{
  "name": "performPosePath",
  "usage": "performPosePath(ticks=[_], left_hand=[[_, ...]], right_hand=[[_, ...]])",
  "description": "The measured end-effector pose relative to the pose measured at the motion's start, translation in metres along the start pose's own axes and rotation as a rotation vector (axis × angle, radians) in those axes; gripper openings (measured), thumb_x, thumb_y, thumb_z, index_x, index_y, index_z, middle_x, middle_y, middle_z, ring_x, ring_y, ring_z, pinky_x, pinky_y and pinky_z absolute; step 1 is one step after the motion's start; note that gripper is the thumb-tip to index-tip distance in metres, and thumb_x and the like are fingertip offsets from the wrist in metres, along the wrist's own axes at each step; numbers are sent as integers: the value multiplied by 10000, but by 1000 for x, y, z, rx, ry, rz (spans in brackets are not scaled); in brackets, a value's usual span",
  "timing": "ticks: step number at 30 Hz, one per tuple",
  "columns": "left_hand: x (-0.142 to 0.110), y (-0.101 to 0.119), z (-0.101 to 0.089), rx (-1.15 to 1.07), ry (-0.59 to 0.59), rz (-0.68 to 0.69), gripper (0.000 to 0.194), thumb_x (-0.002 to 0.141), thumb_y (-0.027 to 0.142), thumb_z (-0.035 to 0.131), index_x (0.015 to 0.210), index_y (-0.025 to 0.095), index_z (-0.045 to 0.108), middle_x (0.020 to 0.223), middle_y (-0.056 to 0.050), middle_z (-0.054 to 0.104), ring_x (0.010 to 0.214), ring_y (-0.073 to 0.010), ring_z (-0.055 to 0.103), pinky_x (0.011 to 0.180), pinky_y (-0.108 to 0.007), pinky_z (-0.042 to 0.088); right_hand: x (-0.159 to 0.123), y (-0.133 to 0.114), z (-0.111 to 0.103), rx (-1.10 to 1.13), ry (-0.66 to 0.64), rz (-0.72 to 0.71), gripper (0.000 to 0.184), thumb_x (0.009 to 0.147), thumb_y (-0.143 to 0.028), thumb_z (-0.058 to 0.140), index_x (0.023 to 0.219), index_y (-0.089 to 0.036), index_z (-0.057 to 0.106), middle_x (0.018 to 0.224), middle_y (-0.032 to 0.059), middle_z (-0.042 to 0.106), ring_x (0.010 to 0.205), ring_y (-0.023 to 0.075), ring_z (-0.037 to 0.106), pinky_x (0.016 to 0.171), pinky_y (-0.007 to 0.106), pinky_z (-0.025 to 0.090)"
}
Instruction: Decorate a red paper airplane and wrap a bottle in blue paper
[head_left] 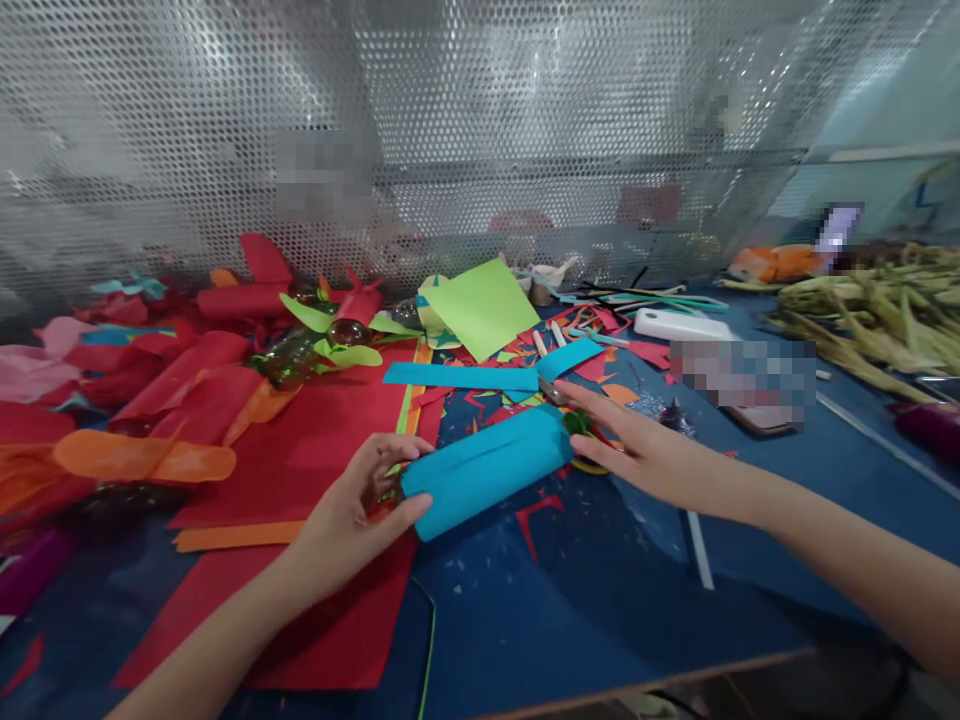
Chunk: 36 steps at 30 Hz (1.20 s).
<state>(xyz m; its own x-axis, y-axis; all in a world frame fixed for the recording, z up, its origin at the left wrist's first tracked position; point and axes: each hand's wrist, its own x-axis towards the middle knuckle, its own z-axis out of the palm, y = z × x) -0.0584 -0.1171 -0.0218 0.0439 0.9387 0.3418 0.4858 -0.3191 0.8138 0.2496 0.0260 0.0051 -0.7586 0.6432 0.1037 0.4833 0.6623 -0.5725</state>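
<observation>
My left hand (352, 520) is closed round the near end of a bottle wrapped in blue paper (487, 465), which lies on its side on the dark blue table (600, 600). My right hand (637, 445) reaches out flat just past the roll's far end, fingers stretched toward a strip of blue paper (457, 376) and scraps; it holds nothing. Something green and yellow (581, 440) lies partly hidden under that hand.
Red paper sheets (315, 440) and red paper-wrapped bottles (187, 370) fill the left side. A lime green sheet (484, 305) lies at the back, a white box (679, 325) to the right, dried stalks (877, 310) at far right. A perforated metal screen (450, 130) stands behind.
</observation>
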Motion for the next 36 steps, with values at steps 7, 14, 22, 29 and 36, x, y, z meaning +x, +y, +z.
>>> performPosePath(ticks=[7,14,22,29,36], left_hand=[[9,8,5,-387,179,-448,367,872,617,652,989,278,576,845,7,633,605,-161,610,499,-281,546],[24,6,15,-443,111,-495,551,726,693,747,1032,277,557,846,10,640,657,-203,664,547,-308,559],[75,45,21,118,-210,-219,1166,553,528,931,1556,318,375,1578,-133,480,1403,-437,480,1129,-557,423],[96,64,56,-13,-117,-116,975,648,529,846,1487,242,442,1412,-140,629,1245,-396,613,1028,-522,515],[84,45,70,-117,-72,-164,1020,600,488,879,1479,248,420,1404,-139,630,1242,-387,615,1018,-521,519]], right_hand=[[20,-4,-13,549,28,191,628,987,-499,585,1545,-269,414,1520,144,550,1393,289,551,1109,454,518],[31,-9,-28,915,52,208,523,908,-339,725,1364,-315,470,1095,20,705,973,181,721,950,383,618],[25,-22,-43,696,143,-124,394,874,-321,709,1200,-284,491,1073,14,638,908,174,638,819,362,586],[18,-37,-47,452,342,-262,288,946,-424,600,1169,-251,538,1082,66,670,940,218,655,770,382,567],[19,-44,-49,285,553,-295,206,943,-373,605,1116,-265,631,1073,53,719,935,232,652,796,403,531]])
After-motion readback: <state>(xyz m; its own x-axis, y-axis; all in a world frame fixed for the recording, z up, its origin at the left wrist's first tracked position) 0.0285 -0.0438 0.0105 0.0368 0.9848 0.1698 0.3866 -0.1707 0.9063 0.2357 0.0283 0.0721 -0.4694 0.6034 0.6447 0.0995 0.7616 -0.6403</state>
